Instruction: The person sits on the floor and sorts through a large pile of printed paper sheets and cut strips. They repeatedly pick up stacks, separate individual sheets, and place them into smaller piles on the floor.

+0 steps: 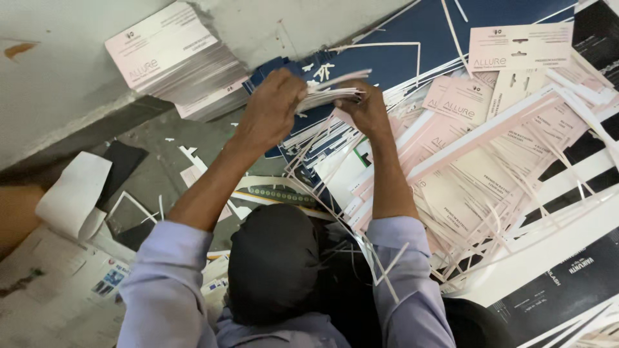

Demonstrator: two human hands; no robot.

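Observation:
Both my arms, in pale lilac sleeves, reach forward over a dark rounded shape [274, 264] close to the camera. My left hand [274, 106] and my right hand [369, 111] grip the two ends of a thin stack of pale pink printed cards [332, 95], held a little above the floor. The cards are fanned slightly at their right end. Under the hands lie dark blue sheets [400, 58] and loose white paper strips [322, 161].
A thick stack of the same pink cards [174, 61] rests on a grey ledge at the upper left. A heap of pink die-cut sheets and strips [483, 154] covers the right side, above black printed sheets [561, 283]. Newspaper [51, 283] and folded white paper [74, 193] lie at the left.

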